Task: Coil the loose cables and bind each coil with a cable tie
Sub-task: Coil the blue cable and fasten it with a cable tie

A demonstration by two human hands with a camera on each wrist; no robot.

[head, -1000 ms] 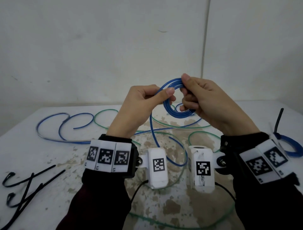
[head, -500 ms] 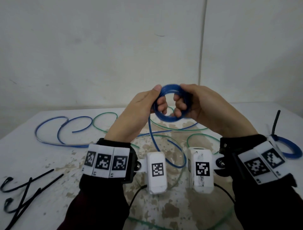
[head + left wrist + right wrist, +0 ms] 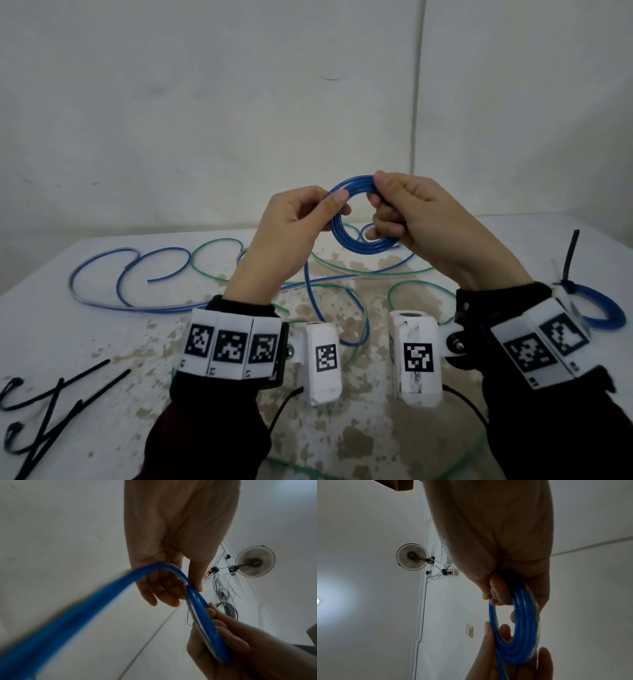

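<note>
The right hand (image 3: 421, 222) grips the blue coil (image 3: 359, 240); the left hand (image 3: 298, 222) pinches its feeding strand. Lay each turn flush and keep tension even.

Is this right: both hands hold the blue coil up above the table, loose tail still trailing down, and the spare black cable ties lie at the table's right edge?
One thing is off. In the head view the spare black cable ties lie at the table's left edge, not the right. The rest stands: the left hand and right hand hold the blue coil up, tail trailing down.
</note>
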